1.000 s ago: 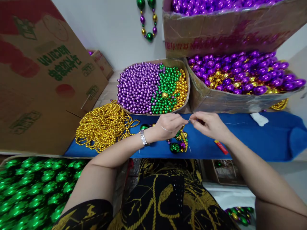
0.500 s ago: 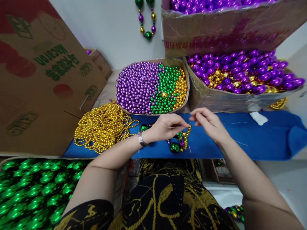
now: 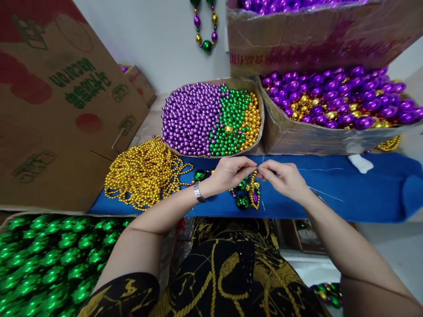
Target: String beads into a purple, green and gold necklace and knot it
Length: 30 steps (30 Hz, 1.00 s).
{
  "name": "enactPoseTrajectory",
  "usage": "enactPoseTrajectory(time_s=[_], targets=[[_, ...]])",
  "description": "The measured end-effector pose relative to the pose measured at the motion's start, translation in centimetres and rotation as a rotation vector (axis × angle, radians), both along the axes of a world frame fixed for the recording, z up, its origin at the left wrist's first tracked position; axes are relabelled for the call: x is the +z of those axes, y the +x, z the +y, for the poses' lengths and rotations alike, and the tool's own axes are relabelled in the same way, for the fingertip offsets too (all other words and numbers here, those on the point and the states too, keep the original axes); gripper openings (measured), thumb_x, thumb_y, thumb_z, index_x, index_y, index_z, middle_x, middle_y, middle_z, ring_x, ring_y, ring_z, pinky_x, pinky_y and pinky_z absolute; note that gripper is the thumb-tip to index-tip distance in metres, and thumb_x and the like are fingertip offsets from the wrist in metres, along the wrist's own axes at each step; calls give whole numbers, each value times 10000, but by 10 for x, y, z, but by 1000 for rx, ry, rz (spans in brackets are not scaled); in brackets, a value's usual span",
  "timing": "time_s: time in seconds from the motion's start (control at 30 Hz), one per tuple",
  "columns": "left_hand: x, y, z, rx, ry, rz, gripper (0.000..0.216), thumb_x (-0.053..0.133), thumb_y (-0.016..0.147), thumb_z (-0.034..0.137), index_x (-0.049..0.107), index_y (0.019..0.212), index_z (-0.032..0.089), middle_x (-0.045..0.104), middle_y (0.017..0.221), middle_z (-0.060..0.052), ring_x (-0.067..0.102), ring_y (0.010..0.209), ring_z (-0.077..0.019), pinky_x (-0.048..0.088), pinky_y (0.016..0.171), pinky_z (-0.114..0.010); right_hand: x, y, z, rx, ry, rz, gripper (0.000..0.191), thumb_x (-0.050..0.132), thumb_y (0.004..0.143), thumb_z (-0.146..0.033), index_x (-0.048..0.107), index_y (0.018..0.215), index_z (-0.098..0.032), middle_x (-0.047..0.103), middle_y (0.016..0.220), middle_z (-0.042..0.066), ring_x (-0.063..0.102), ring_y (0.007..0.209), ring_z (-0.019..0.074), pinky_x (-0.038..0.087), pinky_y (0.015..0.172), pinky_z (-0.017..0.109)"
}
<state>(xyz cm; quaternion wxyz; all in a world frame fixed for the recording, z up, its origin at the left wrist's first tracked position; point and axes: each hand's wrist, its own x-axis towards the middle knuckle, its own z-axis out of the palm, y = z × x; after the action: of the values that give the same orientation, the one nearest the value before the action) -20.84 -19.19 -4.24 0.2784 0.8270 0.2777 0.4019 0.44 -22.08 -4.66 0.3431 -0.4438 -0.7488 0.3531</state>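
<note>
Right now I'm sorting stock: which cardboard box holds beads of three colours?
The middle box, just behind the hands: purple, green and gold beads. The box on its right shows only purple and gold.

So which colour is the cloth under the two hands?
Blue: the cloth on the table is plain blue, seen best in the head view.

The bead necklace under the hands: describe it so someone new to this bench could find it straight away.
Start at the blue cloth along the bench's front edge, below the round box of purple, green and gold beads. At its middle the left hand and right hand meet over the bead necklace. Unlike the all-gold strand pile beside it, it mixes big green balls with purple and gold.
</note>
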Motion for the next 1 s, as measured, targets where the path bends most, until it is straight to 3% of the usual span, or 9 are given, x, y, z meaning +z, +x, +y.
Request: enactPoseTrajectory(time_s=[0.1, 0.27, 0.37, 0.43, 0.53, 0.63, 0.73, 0.87, 1.0], targets=[[-1, 1, 3, -8, -112, 37, 167, 596, 928, 303, 701, 920, 174, 739, 802, -33, 652, 679, -108, 489, 629, -230, 0, 0, -4, -101, 130, -58, 261, 548, 939, -412, 687, 884, -198, 707, 792, 19, 643, 727, 129, 486, 690, 253], [-1, 1, 2, 91, 95, 57, 170, 555, 946, 294, 652, 861, 183, 715, 878, -59, 636, 830, -150, 495, 753, -299, -13, -11, 1, -236, -71, 457, 313, 516, 910, -524, 562, 879, -215, 684, 1059, 66, 622, 787, 132, 495, 609, 255], [-5, -6, -3, 148, 113, 135, 193, 526, 945, 277, 605, 796, 182, 660, 776, -45, 575, 753, -151, 456, 708, -308, -13, -15, 8, -193, -192, 623, 308, 411, 933, -538, 429, 837, -246, 648, 888, 29, 605, 793, 142, 473, 578, 250], [-10, -13, -6, 127, -74, 124, 207, 521, 940, 282, 576, 767, 181, 623, 717, -23, 538, 683, -128, 432, 654, -282, -13, -17, 11, -142, -235, 707, 294, 413, 935, -514, 371, 806, -253, 493, 643, -29, 576, 739, 144, 487, 605, 255], [-15, -21, -11, 77, -519, -116, 240, 531, 933, 345, 539, 760, 179, 627, 710, -15, 514, 605, -94, 409, 568, -241, -18, -20, 12, -105, -326, 877, 294, 515, 900, -479, 361, 792, -253, 298, 552, -64, 552, 673, 131, 505, 626, 240], [-13, -18, -16, 5, -782, -471, 263, 569, 901, 408, 491, 783, 187, 705, 1023, -91, 622, 767, -114, 449, 572, -229, -28, -23, 13, -102, -423, 965, 282, 573, 870, -466, 400, 813, -250, 368, 589, -56, 610, 753, 124, 476, 584, 198], [-6, -6, -18, -47, -789, -629, 288, 577, 890, 442, 442, 794, 205, 683, 1170, -100, 655, 1016, -168, 501, 640, -249, -35, -23, 16, -126, -409, 962, 256, 524, 885, -482, 426, 832, -251, 432, 624, -40, 632, 844, 132, 462, 601, 202], [7, 7, -8, -82, -769, -675, 301, 611, 868, 466, 455, 809, 215, 666, 840, -28, 673, 856, -146, 494, 604, -241, -18, -14, 18, -250, -325, 900, 251, 438, 902, -510, 475, 871, -263, 473, 677, -3, 600, 905, 171, 451, 660, 265], [27, 6, 3, -149, -681, -624, 317, 674, 828, 457, 502, 765, 198, 573, 673, 11, 611, 689, -111, 483, 596, -244, 17, -2, 18, -187, -207, 938, 252, 520, 888, -487, 487, 794, -255, 342, 637, -19, 459, 646, 136, 346, 530, 246]])
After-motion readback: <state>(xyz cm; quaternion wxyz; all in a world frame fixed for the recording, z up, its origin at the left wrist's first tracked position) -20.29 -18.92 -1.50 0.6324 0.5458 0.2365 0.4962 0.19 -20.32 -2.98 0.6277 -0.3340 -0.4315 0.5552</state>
